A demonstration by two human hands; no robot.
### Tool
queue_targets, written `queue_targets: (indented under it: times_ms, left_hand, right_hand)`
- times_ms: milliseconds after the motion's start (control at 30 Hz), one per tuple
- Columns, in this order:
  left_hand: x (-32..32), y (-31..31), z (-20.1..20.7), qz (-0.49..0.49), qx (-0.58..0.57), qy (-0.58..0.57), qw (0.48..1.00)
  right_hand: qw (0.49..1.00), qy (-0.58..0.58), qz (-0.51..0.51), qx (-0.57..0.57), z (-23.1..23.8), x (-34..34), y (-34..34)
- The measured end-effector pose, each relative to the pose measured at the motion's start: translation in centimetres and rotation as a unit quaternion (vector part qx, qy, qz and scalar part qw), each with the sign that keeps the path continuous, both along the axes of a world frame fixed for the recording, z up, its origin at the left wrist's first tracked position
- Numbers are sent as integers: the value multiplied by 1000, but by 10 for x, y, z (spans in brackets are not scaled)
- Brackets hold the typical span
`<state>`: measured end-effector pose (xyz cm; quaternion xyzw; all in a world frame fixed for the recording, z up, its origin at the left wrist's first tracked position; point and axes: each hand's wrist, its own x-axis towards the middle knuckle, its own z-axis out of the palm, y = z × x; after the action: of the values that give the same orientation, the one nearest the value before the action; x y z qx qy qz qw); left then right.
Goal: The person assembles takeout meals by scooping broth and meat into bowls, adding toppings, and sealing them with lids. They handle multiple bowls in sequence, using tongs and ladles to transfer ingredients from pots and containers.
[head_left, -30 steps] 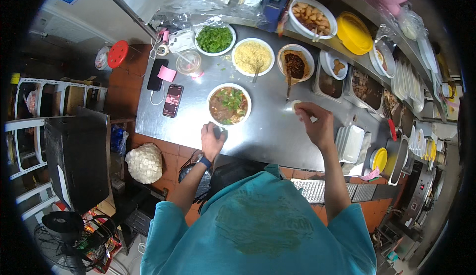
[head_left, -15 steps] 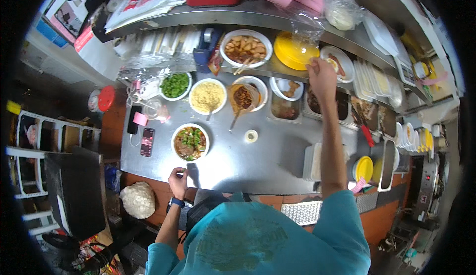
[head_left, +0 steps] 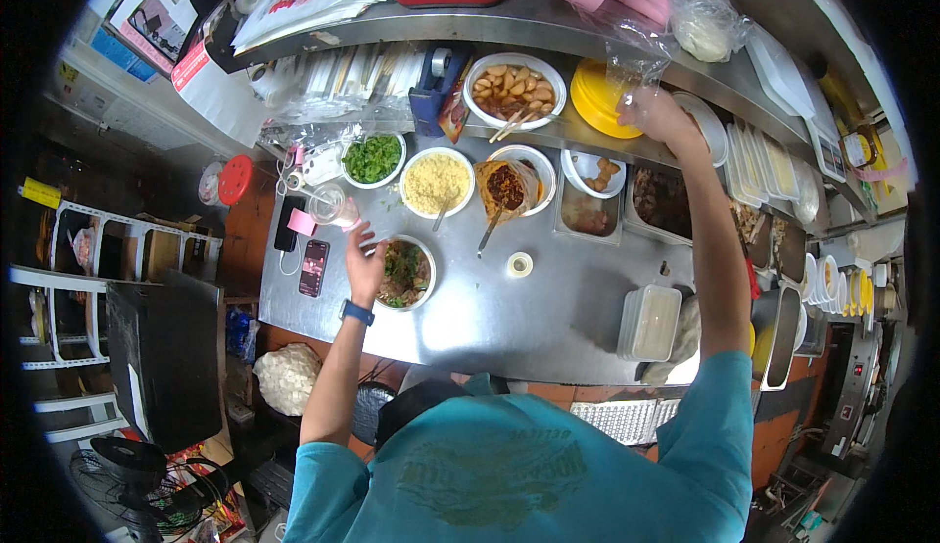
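My left hand [head_left: 364, 267] is at the left rim of a white bowl [head_left: 431, 288] with meat and chopped greens in broth. Its fingers are apart and hold nothing, and it hides part of that bowl. Reaching up to the shelf, my right hand [head_left: 654, 115] is closed on the lower end of a clear plastic bag [head_left: 634, 58] hanging from the upper shelf. The fingers are slightly blurred. Beside that hand are a yellow lid [head_left: 597, 100] and a white bowl, partly hidden by my arm.
Bowls of chopped greens [head_left: 373, 159], minced garlic-like bits [head_left: 438, 184] and chili sauce [head_left: 505, 188] line the back of the steel counter [head_left: 470, 318]. A tape roll [head_left: 520, 265] lies mid-counter. Stacked clear containers [head_left: 650, 323] stand right; a phone [head_left: 313, 269] lies left.
My left hand has risen from the counter's front edge to the bowl's left side, and its fingers have spread. My right hand has moved slightly higher against the clear plastic bag. The view has shifted.
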<state>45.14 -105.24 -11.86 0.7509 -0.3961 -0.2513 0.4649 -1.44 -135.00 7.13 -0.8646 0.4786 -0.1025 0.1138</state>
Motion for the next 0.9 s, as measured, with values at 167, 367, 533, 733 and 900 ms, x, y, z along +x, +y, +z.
queue_targets:
  times_ms: [167, 367, 533, 733, 900]
  left_hand:
    - [19, 68, -21, 54, 0, -4, 999]
    - [60, 112, -56, 97, 25, 202, 974]
    - [78, 102, -87, 63, 58, 337, 938]
    - [100, 63, -118, 7, 63, 337, 939]
    - [98, 41, -109, -125, 64, 215, 966]
  right_hand:
    - [948, 26, 18, -315, -7, -5, 37]
    - [922, -111, -164, -332, -17, 20, 286]
    - [805, -461, -322, 189, -126, 171, 408]
    - [611, -626, -350, 334, -258, 308, 349]
    - [813, -357, -404, 220, -274, 313, 335]
